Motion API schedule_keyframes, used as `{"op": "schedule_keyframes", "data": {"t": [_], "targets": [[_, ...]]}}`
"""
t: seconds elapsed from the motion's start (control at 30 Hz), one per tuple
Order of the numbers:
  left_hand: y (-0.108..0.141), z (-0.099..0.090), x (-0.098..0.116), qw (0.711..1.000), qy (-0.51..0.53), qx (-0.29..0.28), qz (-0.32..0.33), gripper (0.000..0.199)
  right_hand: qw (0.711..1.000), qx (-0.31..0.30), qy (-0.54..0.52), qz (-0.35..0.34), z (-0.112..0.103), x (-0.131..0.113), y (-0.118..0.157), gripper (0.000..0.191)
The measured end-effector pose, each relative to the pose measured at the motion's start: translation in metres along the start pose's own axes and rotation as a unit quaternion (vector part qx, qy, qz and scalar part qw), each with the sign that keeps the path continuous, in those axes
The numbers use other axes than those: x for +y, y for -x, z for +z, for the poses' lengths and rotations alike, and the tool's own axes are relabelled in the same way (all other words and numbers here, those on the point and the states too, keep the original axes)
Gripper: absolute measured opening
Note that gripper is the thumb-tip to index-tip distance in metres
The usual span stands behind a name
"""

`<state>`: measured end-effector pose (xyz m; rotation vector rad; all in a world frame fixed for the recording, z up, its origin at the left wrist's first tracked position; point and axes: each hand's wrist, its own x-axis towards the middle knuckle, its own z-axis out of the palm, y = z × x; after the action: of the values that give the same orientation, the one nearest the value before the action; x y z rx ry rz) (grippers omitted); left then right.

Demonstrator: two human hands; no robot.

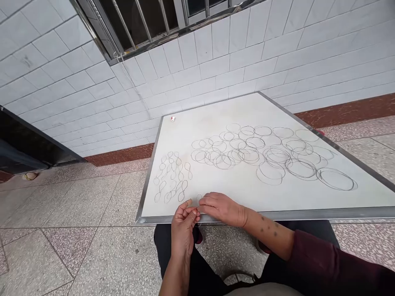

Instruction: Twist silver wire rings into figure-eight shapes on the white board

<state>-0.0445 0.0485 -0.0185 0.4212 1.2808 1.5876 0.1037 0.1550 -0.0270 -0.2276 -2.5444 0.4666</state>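
At the table's near edge, my left hand (184, 222) pinches a thin wire loop (199, 195) between thumb and fingertips. My right hand (224, 209) meets it there, its fingers closed together at the same spot and covering the middle of the wire. One small curve of the wire shows above the fingertips and another below. To the left lie several thin wires twisted into figure-eights (182, 191). Many large round wire loops (304, 168) overlap across the middle and right of the table.
The white tabletop (228, 187) has a grey metal rim (308, 215). A small red and white object (173, 119) sits at its far left corner. Behind stand a tiled wall (197, 78) and a barred window (148, 20). My legs are under the near edge.
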Motion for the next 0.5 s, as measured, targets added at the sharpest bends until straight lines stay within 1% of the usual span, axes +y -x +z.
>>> {"op": "schedule_keyframes", "data": {"t": [0.1,0.17,0.23,0.37,0.43,0.5], "targets": [[0.003,0.000,0.000,1.000,0.008,0.001,0.007,0.047,0.996,0.054,-0.052,0.043,0.003,-0.010,0.002,0.030],[0.006,0.000,-0.001,1.000,0.003,0.000,0.007,0.048,0.989,0.090,-0.090,0.079,0.007,-0.017,0.004,0.028],[0.008,-0.001,-0.002,1.000,0.002,-0.004,0.003,0.049,0.981,0.115,-0.117,0.101,0.011,-0.021,0.007,0.026],[0.012,-0.001,-0.005,0.998,0.048,-0.010,-0.027,0.050,0.977,0.129,-0.129,0.109,0.018,-0.024,0.012,0.025],[0.014,0.001,-0.005,0.996,0.071,-0.008,-0.048,0.050,0.976,0.139,-0.132,0.100,0.019,-0.024,0.014,0.023],[0.016,0.003,-0.005,0.995,0.080,-0.006,-0.059,0.050,0.973,0.164,-0.137,0.085,0.020,-0.025,0.016,0.021]]}}
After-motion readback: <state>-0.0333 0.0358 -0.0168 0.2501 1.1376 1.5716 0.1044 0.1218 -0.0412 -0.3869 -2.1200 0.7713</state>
